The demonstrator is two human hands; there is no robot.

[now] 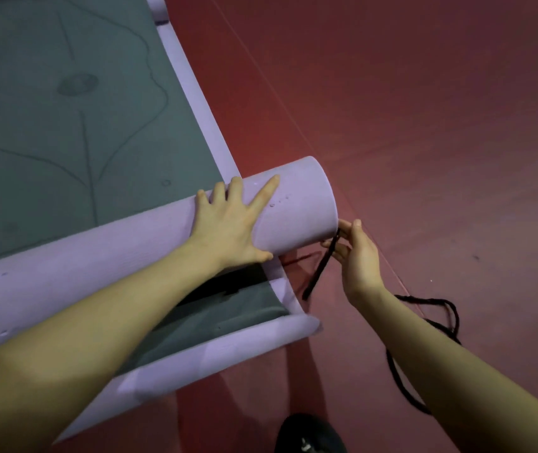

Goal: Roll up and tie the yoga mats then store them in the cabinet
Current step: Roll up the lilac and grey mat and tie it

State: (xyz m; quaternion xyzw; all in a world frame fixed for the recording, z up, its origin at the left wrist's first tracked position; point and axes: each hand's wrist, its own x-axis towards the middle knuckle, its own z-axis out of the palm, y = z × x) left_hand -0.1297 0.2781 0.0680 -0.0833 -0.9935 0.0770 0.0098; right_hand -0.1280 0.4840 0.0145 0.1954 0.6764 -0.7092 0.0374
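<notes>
Lilac rolled mat (297, 207), grey leaf-patterned mat (65, 125), black cord (320, 269), red floor (424, 125)

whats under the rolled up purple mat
The rolled purple mat lies on a flat grey mat with a purple border, on the red floor. The left hand presses on the roll. Whatever is directly beneath the roll is hidden.

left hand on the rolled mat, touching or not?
Touching. The head view shows the left hand lying flat on the rolled purple mat, fingers spread over its curve, no gap visible.
</notes>
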